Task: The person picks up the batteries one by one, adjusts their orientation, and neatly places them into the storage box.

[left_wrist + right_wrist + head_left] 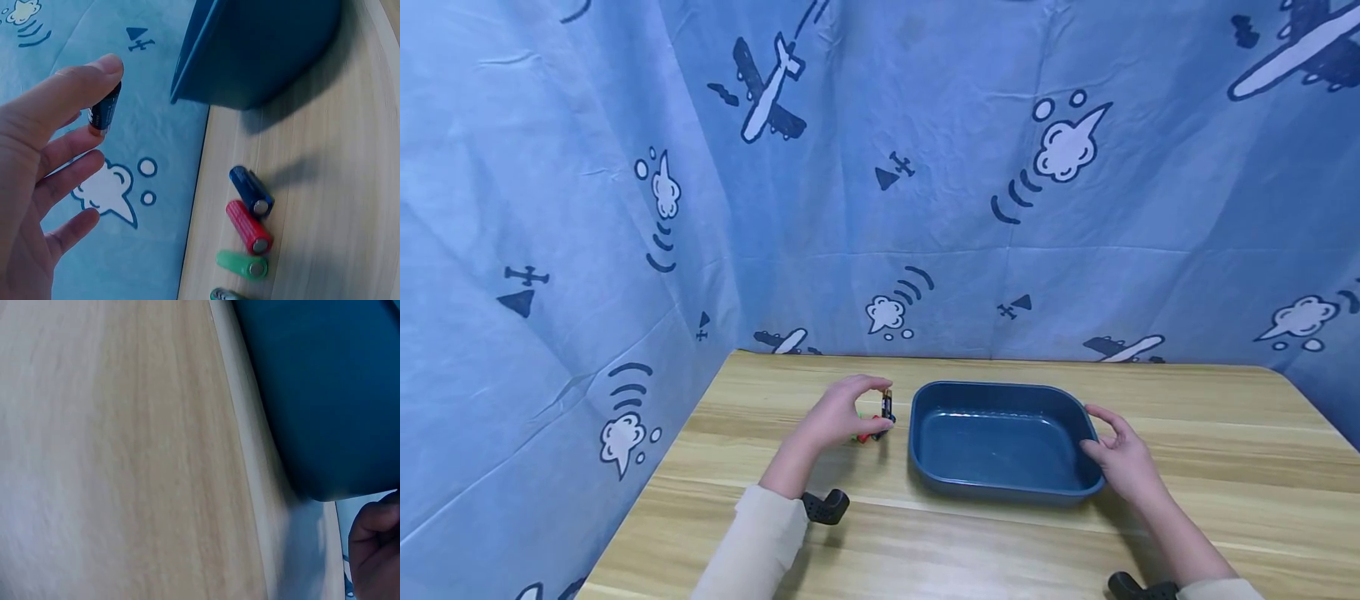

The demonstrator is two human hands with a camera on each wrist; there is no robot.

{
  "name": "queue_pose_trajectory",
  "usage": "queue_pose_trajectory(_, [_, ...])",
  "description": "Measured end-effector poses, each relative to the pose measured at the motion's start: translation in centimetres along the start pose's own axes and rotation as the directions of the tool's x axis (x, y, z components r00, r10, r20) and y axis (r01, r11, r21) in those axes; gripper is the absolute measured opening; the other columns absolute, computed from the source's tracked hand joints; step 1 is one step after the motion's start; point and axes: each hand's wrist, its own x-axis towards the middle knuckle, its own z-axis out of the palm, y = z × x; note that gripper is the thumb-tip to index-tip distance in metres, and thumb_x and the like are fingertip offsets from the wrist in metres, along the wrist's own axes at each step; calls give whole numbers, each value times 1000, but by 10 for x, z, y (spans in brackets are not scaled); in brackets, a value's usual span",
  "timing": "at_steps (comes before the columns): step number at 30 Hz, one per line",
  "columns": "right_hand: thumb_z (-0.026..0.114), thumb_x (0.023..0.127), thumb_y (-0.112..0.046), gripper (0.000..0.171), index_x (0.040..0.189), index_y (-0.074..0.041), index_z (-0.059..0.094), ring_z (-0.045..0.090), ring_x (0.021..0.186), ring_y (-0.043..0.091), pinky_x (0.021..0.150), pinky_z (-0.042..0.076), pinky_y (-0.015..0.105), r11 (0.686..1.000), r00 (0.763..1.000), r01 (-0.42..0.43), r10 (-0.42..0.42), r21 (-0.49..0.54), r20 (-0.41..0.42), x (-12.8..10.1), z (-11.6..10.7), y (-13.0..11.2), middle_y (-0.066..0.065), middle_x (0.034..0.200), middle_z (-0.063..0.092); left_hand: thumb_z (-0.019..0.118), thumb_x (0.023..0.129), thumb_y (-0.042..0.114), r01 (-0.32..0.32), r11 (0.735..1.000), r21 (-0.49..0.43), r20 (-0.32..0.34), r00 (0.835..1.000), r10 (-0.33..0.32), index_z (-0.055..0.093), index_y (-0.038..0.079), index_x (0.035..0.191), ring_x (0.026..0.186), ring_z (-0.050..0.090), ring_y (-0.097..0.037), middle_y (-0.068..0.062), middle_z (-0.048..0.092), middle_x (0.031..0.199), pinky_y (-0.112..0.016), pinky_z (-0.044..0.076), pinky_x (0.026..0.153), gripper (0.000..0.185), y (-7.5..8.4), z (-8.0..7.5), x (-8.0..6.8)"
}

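Note:
My left hand [871, 406] is raised a little above the wooden table [1187, 467], just left of a dark blue tray [1000, 387]. It pinches a small dark battery [887, 403] between thumb and fingertip, and the left wrist view shows the same battery [105, 107] in the left hand [56, 156]. Below it on the table lie a blue battery [250, 190], a red battery [248, 226] and a green battery [242, 264]. My right hand [1112, 450] rests with relaxed fingers against the tray's right rim. The tray holds nothing.
A blue cloth printed with planes and clouds [925, 167] walls the table at the back and left. The table's left edge is close to the batteries. A further battery tip [225, 294] shows at the bottom of the left wrist view. The tray's corner [325, 394] fills the right wrist view.

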Motion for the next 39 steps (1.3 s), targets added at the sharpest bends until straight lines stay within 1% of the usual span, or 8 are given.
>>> queue_pose_trajectory(9, [47, 89, -2, 58, 142, 3, 25, 60, 60, 16, 54, 49, 25, 1000, 999, -11, 12, 26, -48, -1, 3, 0, 14, 79, 66, 78, 75, 27, -23, 1000, -5, -6, 1000, 23, 58, 10, 124, 118, 49, -18, -1, 59, 122, -34, 37, 99, 56, 10, 7, 5])
queue_pose_trajectory(13, [47, 89, -1, 58, 142, 3, 24, 60, 59, 17, 53, 48, 24, 999, 998, -30, 32, 33, -56, -1, 4, -1, 12, 76, 66, 78, 75, 28, -12, 1000, -12, -1, 1000, 12, 57, 11, 125, 119, 48, -18, 0, 58, 123, -34, 37, 99, 57, 13, 7, 5])
queue_pose_trajectory(20, [47, 90, -2, 58, 143, 3, 23, 60, 60, 18, 55, 49, 23, 998, 997, -52, 53, 23, -56, -1, 3, -2, 11, 74, 65, 78, 74, 31, -43, 999, -9, -20, 999, 43, 58, 11, 124, 117, 49, -17, 0, 58, 122, -33, 37, 98, 57, 15, 9, 8])
queue_pose_trajectory(29, [47, 88, -1, 58, 142, 3, 24, 59, 58, 17, 55, 49, 24, 999, 998, -33, 35, 37, -51, -2, 4, -3, 9, 69, 62, 77, 76, 31, -48, 999, -9, -15, 999, 48, 62, 12, 116, 113, 51, -17, 0, 59, 118, -36, 39, 96, 47, 20, 12, 15])
queue_pose_trajectory(32, [47, 88, -1, 58, 141, 3, 24, 60, 58, 17, 55, 50, 25, 999, 998, -32, 34, 40, -50, -3, 4, -4, 10, 70, 63, 77, 76, 27, -43, 995, -89, -18, 999, 42, 62, 9, 115, 107, 55, -17, -2, 59, 117, -34, 45, 89, 46, 24, 14, 18])
queue_pose_trajectory(34, [47, 88, -1, 58, 142, 4, 24, 60, 59, 18, 55, 50, 25, 999, 998, -36, 38, 39, -49, -3, 3, -4, 10, 71, 64, 78, 75, 20, -25, 983, -184, -26, 999, 21, 62, 6, 116, 101, 58, -17, -4, 58, 116, -32, 49, 83, 46, 26, 16, 20])
queue_pose_trajectory(36, [47, 89, -1, 59, 142, 3, 23, 61, 60, 18, 55, 50, 25, 998, 998, -45, 47, 34, -49, -3, 3, -5, 11, 73, 64, 79, 74, 15, 4, 958, -286, -33, 999, -14, 61, 4, 117, 97, 60, -18, -6, 57, 117, -28, 51, 76, 48, 29, 17, 22])
queue_pose_trajectory(39, [47, 89, 0, 59, 142, 3, 23, 62, 63, 19, 57, 51, 24, 998, 997, -55, 57, 33, -46, -3, 2, -5, 14, 77, 65, 79, 73, 11, 57, 914, -401, -33, 997, -77, 59, 3, 122, 95, 61, -19, -6, 56, 119, -23, 51, 74, 53, 32, 20, 24])
